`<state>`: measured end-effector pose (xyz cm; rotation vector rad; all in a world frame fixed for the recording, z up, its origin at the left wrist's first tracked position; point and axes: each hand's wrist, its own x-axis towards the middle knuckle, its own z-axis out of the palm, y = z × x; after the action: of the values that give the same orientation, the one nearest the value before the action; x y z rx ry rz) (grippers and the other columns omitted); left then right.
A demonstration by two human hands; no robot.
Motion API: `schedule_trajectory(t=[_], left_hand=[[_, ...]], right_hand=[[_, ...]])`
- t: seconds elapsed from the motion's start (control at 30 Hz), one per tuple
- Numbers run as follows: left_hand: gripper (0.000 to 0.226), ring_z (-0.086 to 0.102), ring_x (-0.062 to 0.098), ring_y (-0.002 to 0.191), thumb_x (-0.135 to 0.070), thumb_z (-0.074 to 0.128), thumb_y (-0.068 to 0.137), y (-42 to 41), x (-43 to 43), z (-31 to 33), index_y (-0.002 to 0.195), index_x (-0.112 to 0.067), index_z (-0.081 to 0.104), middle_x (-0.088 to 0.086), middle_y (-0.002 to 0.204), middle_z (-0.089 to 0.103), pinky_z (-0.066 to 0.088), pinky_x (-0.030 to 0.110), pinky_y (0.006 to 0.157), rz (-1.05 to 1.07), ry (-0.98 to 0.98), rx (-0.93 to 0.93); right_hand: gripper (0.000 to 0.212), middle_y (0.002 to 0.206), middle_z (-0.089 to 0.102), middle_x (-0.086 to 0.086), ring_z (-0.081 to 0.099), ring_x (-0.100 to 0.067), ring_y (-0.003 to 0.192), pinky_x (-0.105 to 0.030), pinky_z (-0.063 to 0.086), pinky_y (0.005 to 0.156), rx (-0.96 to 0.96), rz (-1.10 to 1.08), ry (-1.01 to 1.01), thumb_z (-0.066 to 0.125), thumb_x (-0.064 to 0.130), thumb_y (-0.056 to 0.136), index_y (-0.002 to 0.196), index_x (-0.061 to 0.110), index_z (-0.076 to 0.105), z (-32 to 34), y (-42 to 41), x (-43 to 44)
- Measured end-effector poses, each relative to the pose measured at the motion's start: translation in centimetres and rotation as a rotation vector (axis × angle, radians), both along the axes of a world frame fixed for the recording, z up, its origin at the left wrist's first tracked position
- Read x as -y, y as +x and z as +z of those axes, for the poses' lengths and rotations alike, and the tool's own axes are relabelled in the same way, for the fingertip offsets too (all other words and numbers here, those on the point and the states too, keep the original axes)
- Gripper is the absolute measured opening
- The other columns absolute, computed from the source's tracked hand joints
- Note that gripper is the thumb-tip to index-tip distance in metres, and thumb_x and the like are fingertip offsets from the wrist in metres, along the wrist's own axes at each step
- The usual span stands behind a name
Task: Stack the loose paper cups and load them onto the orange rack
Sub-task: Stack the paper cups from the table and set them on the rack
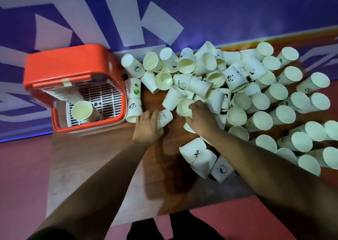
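My left hand (147, 125) lay on a white HELLO-printed paper cup (165, 118), grip unclear; my right hand (201, 118) gripped a second white paper cup (183, 107) by its rim.

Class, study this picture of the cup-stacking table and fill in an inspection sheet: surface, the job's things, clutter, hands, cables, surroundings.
Surface: brown wooden table, with a bare patch near the person.
Job's things: orange rack at the table's left end, with a cup stack lying inside it; loose paper cups heaped across the middle and right.
Clutter: nothing seen beyond the cups.
Hands: left hand touches a HELLO cup, grip unclear; right hand curls its fingers over the rim of an open cup.
Cables: nothing seen.
Surroundings: purple-and-white wall behind the table; pink floor.
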<state>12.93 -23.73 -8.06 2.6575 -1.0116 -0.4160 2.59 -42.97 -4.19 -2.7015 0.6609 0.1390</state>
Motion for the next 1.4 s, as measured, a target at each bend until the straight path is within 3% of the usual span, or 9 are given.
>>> schedule_trajectory(t=[0.33,0.5,0.63,0.73,0.87,1.03,1.17,1.27,1.4], left_hand=[[0.065,0.046,0.022,0.118,-0.028,0.077,0.079,-2.3,-5.7,4.8,0.133,-0.014,0.044,0.008,0.133,0.041,0.043,0.033,0.093,0.504,-0.366,-0.308],[0.075,0.04,0.01,0.124,-0.04,0.077,0.076,-1.4,-9.5,7.2,0.141,-0.026,0.042,-0.004,0.138,0.037,0.036,0.03,0.102,0.602,-0.538,-0.355],[0.079,0.054,0.015,0.121,-0.041,0.082,0.068,0.1,-12.9,9.4,0.134,-0.025,0.04,-0.001,0.132,0.055,0.046,0.039,0.104,0.728,-0.666,-0.368],[0.065,0.057,0.018,0.112,-0.04,0.082,0.07,1.8,-15.9,10.7,0.123,-0.039,0.044,0.001,0.124,0.056,0.05,0.047,0.097,0.763,-0.669,-0.245],[0.075,0.047,0.019,0.117,-0.054,0.077,0.069,4.9,-19.6,10.7,0.133,-0.034,0.045,0.006,0.131,0.043,0.045,0.042,0.102,0.8,-0.591,-0.15],[0.076,0.047,0.01,0.113,-0.031,0.08,0.077,8.8,-21.4,10.6,0.142,-0.023,0.042,0.001,0.129,0.042,0.04,0.029,0.095,0.787,-0.592,-0.095],[0.082,0.049,0.017,0.118,-0.049,0.077,0.069,11.6,-21.6,9.7,0.139,-0.025,0.042,0.001,0.131,0.044,0.044,0.037,0.1,0.71,-0.499,-0.094],[0.077,0.045,0.028,0.125,-0.037,0.085,0.067,13.1,-21.2,8.3,0.132,-0.013,0.051,0.011,0.136,0.046,0.036,0.036,0.108,0.597,-0.434,-0.088],[0.07,0.049,0.035,0.115,-0.039,0.081,0.071,14.2,-20.6,7.0,0.127,-0.006,0.055,0.016,0.124,0.055,0.036,0.038,0.099,0.472,-0.335,-0.073]], right_hand=[[0.007,0.082,0.057,-0.015,0.054,-0.037,0.079,-0.045,0.051,0.067,0.113,0.099,-0.039,0.068,0.008,0.074,0.076,0.002,0.064,-0.8,1.0,-1.1],[0.009,0.087,0.058,-0.011,0.056,-0.033,0.088,-0.039,0.05,0.077,0.319,0.052,0.15,0.074,0.008,0.072,0.077,0.007,0.067,2.8,1.5,-2.4],[0.012,0.105,0.054,-0.01,0.054,-0.028,0.102,-0.034,0.045,0.089,0.407,0.025,0.251,0.079,0.009,0.069,0.073,0.012,0.068,6.2,3.5,-4.4],[0.012,0.124,0.048,-0.007,0.046,-0.02,0.12,-0.026,0.038,0.097,0.406,-0.011,0.366,0.077,0.011,0.073,0.073,0.013,0.065,8.2,5.7,-6.8],[0.011,0.127,0.047,-0.003,0.045,-0.01,0.118,-0.014,0.03,0.088,0.368,-0.015,0.504,0.073,0.01,0.075,0.075,0.012,0.063,10.0,8.7,-10.6],[0.027,0.113,0.059,-0.005,0.052,-0.009,0.11,-0.027,0.041,0.098,0.406,-0.014,0.552,0.073,0.014,0.073,0.065,0.031,0.054,10.3,12.0,-15.0],[0.013,0.11,0.06,-0.001,0.05,-0.004,0.109,-0.003,0.029,0.088,0.42,-0.058,0.531,0.075,0.017,0.076,0.076,0.019,0.062,10.1,14.2,-17.4],[0.02,0.103,0.058,0.002,0.056,-0.013,0.102,-0.015,0.041,0.088,0.48,-0.087,0.533,0.077,0.02,0.077,0.089,0.015,0.062,9.9,14.9,-18.4],[0.035,0.111,0.056,0.007,0.055,-0.012,0.104,-0.032,0.047,0.092,0.409,-0.134,0.537,0.075,0.033,0.078,0.105,0.023,0.056,9.2,15.8,-19.7]])
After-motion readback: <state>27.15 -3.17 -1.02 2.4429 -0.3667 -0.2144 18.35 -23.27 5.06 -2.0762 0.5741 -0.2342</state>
